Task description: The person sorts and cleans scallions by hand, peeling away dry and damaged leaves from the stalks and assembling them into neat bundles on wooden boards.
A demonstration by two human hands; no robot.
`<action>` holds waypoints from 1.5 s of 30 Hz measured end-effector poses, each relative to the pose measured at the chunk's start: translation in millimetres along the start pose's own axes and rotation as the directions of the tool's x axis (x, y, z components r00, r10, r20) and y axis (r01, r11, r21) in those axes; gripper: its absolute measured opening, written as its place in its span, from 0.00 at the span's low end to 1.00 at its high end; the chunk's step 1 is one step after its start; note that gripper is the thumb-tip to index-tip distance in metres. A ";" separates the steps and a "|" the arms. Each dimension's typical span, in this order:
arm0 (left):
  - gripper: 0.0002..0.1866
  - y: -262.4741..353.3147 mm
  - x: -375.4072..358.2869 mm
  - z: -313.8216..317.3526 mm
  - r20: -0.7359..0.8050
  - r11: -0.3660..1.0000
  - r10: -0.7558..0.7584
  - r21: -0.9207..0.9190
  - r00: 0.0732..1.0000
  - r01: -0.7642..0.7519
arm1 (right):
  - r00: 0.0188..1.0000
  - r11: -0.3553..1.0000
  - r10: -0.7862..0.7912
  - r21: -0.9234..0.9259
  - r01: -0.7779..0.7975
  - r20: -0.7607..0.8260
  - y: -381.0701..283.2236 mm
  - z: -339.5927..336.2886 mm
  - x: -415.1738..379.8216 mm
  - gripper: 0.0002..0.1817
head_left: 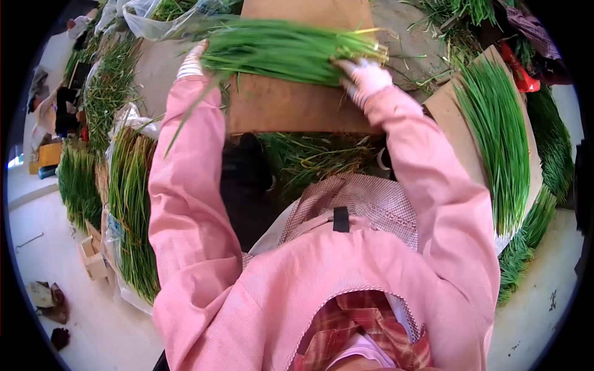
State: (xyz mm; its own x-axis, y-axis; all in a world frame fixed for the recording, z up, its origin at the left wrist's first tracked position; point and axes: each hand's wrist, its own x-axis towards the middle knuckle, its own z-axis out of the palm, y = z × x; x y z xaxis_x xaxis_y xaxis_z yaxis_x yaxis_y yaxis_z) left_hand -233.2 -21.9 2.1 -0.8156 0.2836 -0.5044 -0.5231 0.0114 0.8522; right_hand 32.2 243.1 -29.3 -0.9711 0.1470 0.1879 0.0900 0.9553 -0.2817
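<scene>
A long bundle of green stalks [272, 52] lies crosswise over a brown board [297, 105], its pale cut ends to the right and its leafy tips to the left. My left hand [193, 60], in a pale striped covering, holds the bundle near the leafy end. At the pale end, my right hand [365, 77] grips the bundle from the near side, with the fingertips partly hidden among the stalks. A few loose blades hang down beside my left forearm.
More green stalks lie on a cardboard sheet [445, 105] at the right. Another pile [133, 204] rests in plastic at the left. Loose trimmings [315, 157] lie below the board. A plastic bag [154, 25] is at the upper left, and a small wooden box [93, 256] stands lower left.
</scene>
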 end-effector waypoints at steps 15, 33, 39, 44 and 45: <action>0.09 -91.5 -225.3 45.6 0.119 0.849 0.491 0.158 0.863 -0.504 | 0.990 0.985 -0.053 0.154 0.074 -0.134 15.5 -51.8 -38.2 0.13; 0.14 -164.9 -219.2 109.2 0.129 0.992 -0.119 -0.034 0.985 0.124 | 0.906 0.688 0.150 0.617 -0.383 0.395 -59.2 -33.1 -96.8 0.13; 0.19 -176.2 -208.0 112.3 0.029 0.975 -0.169 0.150 0.985 0.163 | 0.907 0.505 0.111 0.763 -0.403 0.405 -82.6 -8.0 -134.8 0.16; 0.10 -194.1 -204.0 93.8 0.046 0.954 -0.225 -0.192 0.973 0.229 | 0.890 0.221 0.192 0.865 -0.451 0.414 -76.4 -3.7 -135.3 0.07; 0.08 -191.4 -206.2 87.1 0.105 0.927 -0.271 -0.240 0.957 0.289 | 0.827 0.173 0.378 0.846 -0.505 0.416 -71.3 8.0 -130.3 0.11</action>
State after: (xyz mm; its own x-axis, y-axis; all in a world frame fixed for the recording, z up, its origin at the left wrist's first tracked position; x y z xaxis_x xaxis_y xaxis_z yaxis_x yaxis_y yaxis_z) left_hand 56.6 1.0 -44.8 -0.6124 0.3693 -0.6990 -0.7800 -0.1380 0.6104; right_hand 150.5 153.8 -41.2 -0.8608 0.3762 -0.3428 0.3189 -0.1264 -0.9393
